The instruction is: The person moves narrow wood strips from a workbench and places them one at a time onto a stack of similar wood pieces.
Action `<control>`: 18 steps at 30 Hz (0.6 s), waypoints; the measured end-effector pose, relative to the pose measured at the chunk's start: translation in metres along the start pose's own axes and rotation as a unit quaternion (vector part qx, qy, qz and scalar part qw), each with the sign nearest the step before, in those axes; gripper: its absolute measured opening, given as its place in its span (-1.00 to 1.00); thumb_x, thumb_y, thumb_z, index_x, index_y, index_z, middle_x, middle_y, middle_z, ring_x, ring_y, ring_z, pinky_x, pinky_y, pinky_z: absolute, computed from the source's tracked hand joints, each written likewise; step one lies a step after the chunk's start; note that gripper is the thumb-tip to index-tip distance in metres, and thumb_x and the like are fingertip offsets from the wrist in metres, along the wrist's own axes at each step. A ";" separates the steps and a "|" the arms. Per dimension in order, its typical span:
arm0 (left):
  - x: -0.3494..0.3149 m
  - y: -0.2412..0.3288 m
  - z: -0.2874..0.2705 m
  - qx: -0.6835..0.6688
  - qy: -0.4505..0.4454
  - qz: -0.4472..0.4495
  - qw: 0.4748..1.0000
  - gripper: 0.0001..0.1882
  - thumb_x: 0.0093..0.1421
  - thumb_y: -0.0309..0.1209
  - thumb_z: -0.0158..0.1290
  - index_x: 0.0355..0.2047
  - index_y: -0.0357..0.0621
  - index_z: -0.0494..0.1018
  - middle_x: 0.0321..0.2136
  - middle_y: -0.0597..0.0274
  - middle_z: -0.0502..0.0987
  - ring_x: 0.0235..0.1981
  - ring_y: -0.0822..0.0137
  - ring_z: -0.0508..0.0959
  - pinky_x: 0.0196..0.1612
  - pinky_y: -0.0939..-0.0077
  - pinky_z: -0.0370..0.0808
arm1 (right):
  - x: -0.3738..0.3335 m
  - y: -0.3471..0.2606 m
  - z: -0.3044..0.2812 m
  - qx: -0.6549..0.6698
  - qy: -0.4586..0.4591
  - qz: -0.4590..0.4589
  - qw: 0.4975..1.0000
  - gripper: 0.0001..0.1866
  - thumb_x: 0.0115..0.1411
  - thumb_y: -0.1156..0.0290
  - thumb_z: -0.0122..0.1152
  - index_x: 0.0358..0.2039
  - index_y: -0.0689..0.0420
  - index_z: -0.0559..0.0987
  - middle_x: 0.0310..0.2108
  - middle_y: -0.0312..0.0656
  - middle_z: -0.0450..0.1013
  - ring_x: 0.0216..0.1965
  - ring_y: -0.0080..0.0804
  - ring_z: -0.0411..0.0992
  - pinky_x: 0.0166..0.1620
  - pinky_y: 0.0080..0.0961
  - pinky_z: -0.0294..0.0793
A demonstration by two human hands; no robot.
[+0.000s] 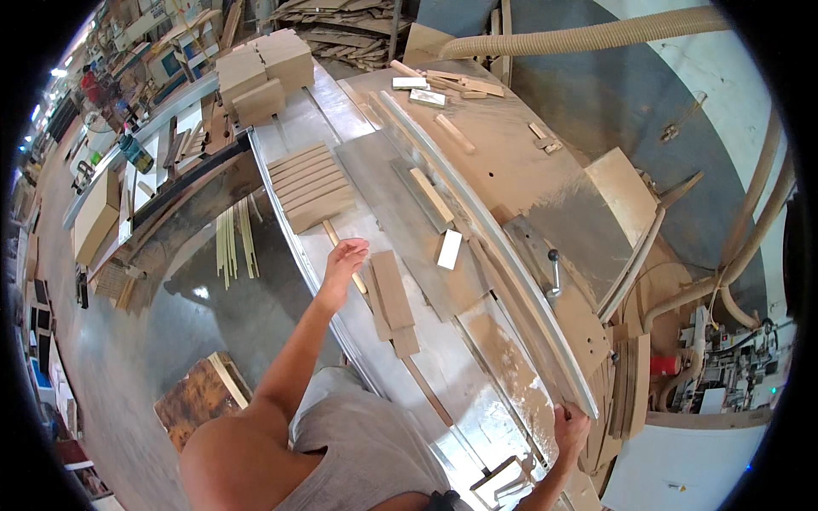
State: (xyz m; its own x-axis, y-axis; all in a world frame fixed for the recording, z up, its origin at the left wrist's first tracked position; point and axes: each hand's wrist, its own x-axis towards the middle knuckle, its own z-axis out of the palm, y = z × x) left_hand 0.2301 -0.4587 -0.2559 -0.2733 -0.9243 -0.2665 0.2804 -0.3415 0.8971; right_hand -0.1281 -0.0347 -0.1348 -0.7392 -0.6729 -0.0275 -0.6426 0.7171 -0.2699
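Observation:
My left hand (344,262) hovers over or rests by a thin wooden stick (360,282) on the metal saw table (434,375). Its fingers are curled together, and whether they hold anything is hidden. Two flat brown boards (392,294) lie overlapped just right of it. Beyond it sits a row of wooden strips (311,187) side by side. My right hand (572,428) is closed at the near end of the long fence rail (511,289); what its fingers grip, if anything, does not show. A white block (449,249) and a pale wood strip (432,195) lie between the hands and the far end.
Stacked wooden blocks (266,68) stand at the table's far end. Offcuts (464,85) and sawdust lie beyond the fence, near a crank handle (554,272). A ribbed hose (588,34) crosses above. On the floor at left is a brown wooden piece (198,400).

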 end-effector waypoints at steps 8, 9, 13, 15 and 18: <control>0.048 -0.003 -0.004 0.030 -0.045 0.053 0.997 -0.72 0.22 -0.42 -0.02 -0.05 -0.09 0.41 -0.03 0.29 0.49 0.04 0.40 0.42 0.08 0.49 0.31 | 0.065 -0.046 0.005 0.033 -0.027 -0.017 0.999 -0.78 0.05 0.33 0.28 -0.39 0.23 0.60 -0.55 0.03 0.49 -0.49 -0.02 0.52 -0.41 -0.24 0.44; 0.055 -0.003 -0.001 0.029 -0.043 0.054 0.997 -0.72 0.22 -0.42 -0.02 -0.05 -0.10 0.40 -0.02 0.27 0.49 0.05 0.40 0.41 0.09 0.49 0.31 | 0.075 -0.051 0.005 0.030 -0.037 -0.014 0.999 -0.79 0.05 0.33 0.28 -0.39 0.22 0.60 -0.55 0.03 0.49 -0.49 -0.02 0.51 -0.41 -0.24 0.44; 0.087 0.003 0.011 0.004 -0.036 0.072 0.997 -0.73 0.19 -0.52 0.00 -0.08 -0.16 0.41 -0.09 0.26 0.48 0.03 0.38 0.42 0.05 0.47 0.34 | 0.120 -0.105 0.022 -0.024 -0.026 -0.092 0.995 -0.80 0.07 0.31 0.28 -0.39 0.19 0.60 -0.55 0.00 0.50 -0.49 0.01 0.50 -0.42 -0.20 0.43; 0.110 0.006 0.022 -0.011 -0.042 0.089 0.995 -0.73 0.19 -0.51 0.00 -0.08 -0.17 0.41 -0.10 0.25 0.48 0.01 0.37 0.44 0.05 0.48 0.33 | 0.144 -0.127 0.023 -0.016 -0.021 -0.101 0.995 -0.80 0.07 0.30 0.28 -0.40 0.18 0.60 -0.56 -0.02 0.50 -0.48 0.03 0.50 -0.42 -0.18 0.43; 0.152 0.019 0.037 0.012 -0.040 0.084 0.996 -0.73 0.23 -0.45 -0.02 -0.04 -0.16 0.41 -0.07 0.27 0.50 0.02 0.38 0.43 0.09 0.48 0.31 | 0.173 -0.167 0.021 -0.017 -0.033 -0.092 0.995 -0.82 0.07 0.31 0.28 -0.41 0.15 0.60 -0.56 -0.04 0.50 -0.47 0.04 0.50 -0.41 -0.16 0.44</control>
State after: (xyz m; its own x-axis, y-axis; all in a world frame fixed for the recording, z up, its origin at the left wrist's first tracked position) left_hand 0.1599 -0.5995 -0.2661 -0.2978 -0.9510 -0.0833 0.3065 -0.1779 0.9351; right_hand -0.1443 -0.2752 -0.1150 -0.5950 -0.8026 -0.0436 -0.7729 0.5862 -0.2431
